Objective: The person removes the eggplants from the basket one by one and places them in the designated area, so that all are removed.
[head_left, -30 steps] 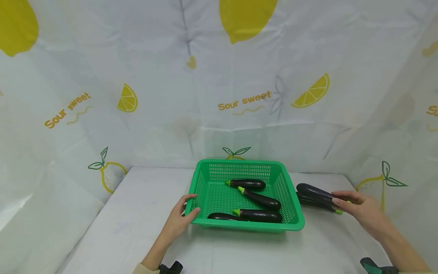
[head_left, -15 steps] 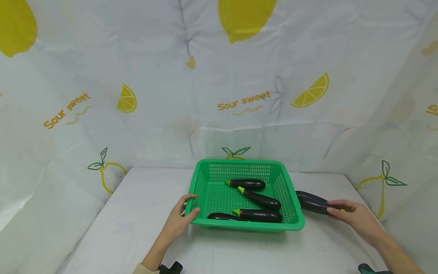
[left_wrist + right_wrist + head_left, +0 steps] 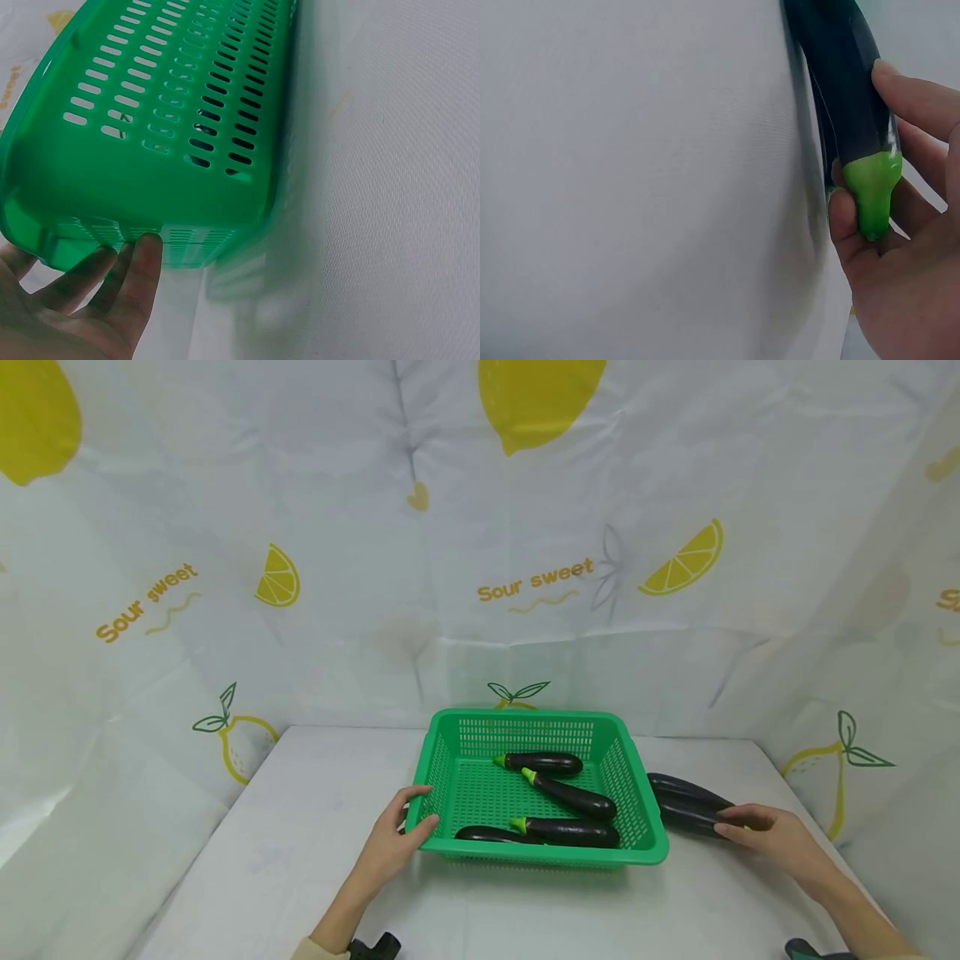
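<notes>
While the right hand pinches one eggplant near its green stem end, the left hand holds the green basket at its left side, toward the near corner. The right fingers and thumb lie on either side of that fruit, which points far and left toward the basket's right wall; whether its whole length rests on the table cannot be told. Just beyond it lies a second eggplant, also to the right of the basket, its right end reaching close to the hand. On the left, thumb and forefinger are spread apart over the rim, and the left wrist view shows fingertips against the outside of the wall. Inside the basket are four more: a far eggplant lying crosswise with its stem to the left, a slanted eggplant with its stem toward the far left, a near eggplant with its stem to the left, and a partly hidden eggplant by the near wall at left. Behind the table hangs a pale lemon-print sheet.
</notes>
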Available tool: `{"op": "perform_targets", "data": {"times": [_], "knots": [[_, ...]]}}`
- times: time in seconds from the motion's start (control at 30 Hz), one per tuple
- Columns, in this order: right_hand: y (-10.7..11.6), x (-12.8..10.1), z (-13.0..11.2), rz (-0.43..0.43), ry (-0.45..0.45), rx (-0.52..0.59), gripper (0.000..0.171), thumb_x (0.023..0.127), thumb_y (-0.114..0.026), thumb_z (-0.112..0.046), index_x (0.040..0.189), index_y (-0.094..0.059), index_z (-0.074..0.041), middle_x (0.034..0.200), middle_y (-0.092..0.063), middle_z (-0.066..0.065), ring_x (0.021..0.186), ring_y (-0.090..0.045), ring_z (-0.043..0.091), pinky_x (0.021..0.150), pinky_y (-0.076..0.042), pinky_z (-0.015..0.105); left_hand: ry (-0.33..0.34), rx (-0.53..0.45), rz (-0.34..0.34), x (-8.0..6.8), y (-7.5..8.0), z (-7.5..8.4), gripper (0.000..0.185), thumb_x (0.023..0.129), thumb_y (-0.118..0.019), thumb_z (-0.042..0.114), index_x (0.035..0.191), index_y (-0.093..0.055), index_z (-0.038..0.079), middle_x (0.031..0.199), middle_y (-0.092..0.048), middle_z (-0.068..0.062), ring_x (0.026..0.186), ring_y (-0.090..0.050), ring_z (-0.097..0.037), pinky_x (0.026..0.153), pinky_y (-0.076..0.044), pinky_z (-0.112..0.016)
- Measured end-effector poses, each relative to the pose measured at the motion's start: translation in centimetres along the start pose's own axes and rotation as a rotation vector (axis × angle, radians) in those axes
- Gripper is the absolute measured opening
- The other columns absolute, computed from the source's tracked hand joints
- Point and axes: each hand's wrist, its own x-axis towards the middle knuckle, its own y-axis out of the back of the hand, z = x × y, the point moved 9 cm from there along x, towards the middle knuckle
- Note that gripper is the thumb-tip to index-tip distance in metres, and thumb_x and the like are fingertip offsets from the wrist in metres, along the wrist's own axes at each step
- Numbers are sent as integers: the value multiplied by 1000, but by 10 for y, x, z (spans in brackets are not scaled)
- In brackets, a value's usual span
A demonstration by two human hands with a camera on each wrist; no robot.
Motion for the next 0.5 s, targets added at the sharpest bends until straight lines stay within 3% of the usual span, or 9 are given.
{"op": "perform_targets", "data": {"times": [0.33,0.5], "knots": [[2,-3,-4,45,54,-75,66,89,-75,-52,120,-68,6,129,-58,35,118,-51,53,88,-49,57,-5,33,-2,0,-1,2,46,98,-69,22,141,-53,16,150,-46,-21,134,-49,-47,102,-44,-63],[5,-5,-6,86,93,-106,59,90,-76,-48,116,-70,5,123,-62,32,111,-58,49,77,-53,40,-6,46,1,0,-1,2,45,99,-69,21,141,-53,16,150,-46,-21,133,-49,-47,102,-44,-63]]}}
